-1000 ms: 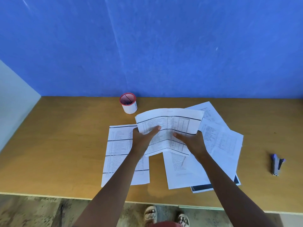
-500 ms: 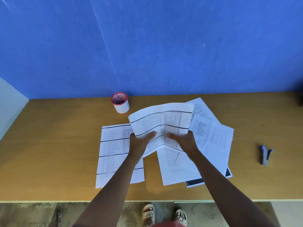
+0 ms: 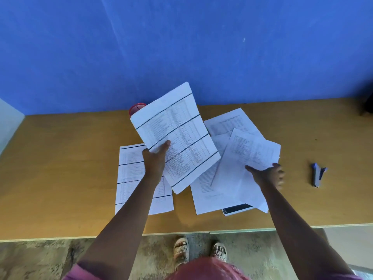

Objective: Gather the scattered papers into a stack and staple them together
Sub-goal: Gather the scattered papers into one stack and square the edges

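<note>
My left hand point(image 3: 155, 158) grips a printed sheet with ruled black lines point(image 3: 177, 134), holding it tilted above the wooden table point(image 3: 60, 168). Under my left forearm a similar ruled sheet point(image 3: 133, 174) lies flat. To the right is a loose pile of printed papers point(image 3: 228, 126). My right hand point(image 3: 268, 175) is at the right edge of the pile's top sheet point(image 3: 250, 152), thumb on top and fingers curled at the edge, slightly blurred. A blue-grey stapler point(image 3: 317, 174) lies alone further right.
A white cup with a red rim point(image 3: 136, 108) stands at the back, half hidden by the lifted sheet. A dark-edged pad point(image 3: 238, 209) sticks out under the pile. A blue wall rises behind the table. A dark object point(image 3: 368, 106) sits at the far right edge.
My right hand let go of the ruled sheet and moved right onto the pile's top sheet. My left hand alone lifted the ruled sheet higher and turned it.
</note>
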The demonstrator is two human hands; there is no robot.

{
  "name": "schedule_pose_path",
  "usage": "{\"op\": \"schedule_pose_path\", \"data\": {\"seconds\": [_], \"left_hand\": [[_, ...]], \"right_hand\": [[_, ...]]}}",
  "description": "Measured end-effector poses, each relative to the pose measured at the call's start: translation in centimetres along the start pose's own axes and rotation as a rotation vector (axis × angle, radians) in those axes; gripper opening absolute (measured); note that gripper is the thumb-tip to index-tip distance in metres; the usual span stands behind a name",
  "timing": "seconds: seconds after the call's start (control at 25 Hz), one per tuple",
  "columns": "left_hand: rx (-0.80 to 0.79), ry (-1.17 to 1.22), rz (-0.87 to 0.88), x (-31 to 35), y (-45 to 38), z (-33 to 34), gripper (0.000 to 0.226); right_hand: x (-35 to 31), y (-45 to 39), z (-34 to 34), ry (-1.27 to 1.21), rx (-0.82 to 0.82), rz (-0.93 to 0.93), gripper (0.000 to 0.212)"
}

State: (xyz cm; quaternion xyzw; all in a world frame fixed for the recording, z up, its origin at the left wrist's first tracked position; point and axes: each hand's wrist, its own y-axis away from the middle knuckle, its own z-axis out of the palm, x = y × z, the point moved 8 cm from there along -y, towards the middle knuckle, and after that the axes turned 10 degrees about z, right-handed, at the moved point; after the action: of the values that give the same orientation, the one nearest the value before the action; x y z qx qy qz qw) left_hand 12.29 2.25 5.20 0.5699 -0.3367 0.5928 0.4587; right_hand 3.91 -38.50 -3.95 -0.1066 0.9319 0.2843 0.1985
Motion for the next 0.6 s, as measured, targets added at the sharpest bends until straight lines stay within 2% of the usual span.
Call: {"op": "schedule_pose_path", "data": {"seconds": [0.08, 0.16, 0.28, 0.44, 0.52, 0.6], "left_hand": [[0.045, 0.040, 0.007, -0.1, -0.1, -0.8, 0.033], [0.113, 0.072, -0.007, -0.4, -0.4, -1.7, 0.040], [0.170, 0.045, -0.060, -0.7, -0.6, -2.9, 0.046], [0.171, 0.016, -0.076, -0.5, -0.7, -4.0, 0.058], [0.169, -0.009, -0.072, -0.1, -0.5, -4.5, 0.050], [0.177, -0.031, -0.082, 0.7, 0.3, -4.6, 0.039]], "right_hand": [[1.3, -0.4, -0.9, 0.060, 0.033, 0.068, 0.114], [2.0, -1.0, -0.8, 0.093, 0.022, 0.086, 0.116], [2.5, -1.7, -0.4, 0.078, 0.010, 0.057, 0.108], [2.2, -1.7, -1.1, -0.032, 0.038, 0.033, 0.102], [1.7, -1.4, -1.5, -0.023, 0.057, -0.023, 0.092], [1.2, -1.0, -1.5, -0.047, 0.064, -0.072, 0.067]]}}
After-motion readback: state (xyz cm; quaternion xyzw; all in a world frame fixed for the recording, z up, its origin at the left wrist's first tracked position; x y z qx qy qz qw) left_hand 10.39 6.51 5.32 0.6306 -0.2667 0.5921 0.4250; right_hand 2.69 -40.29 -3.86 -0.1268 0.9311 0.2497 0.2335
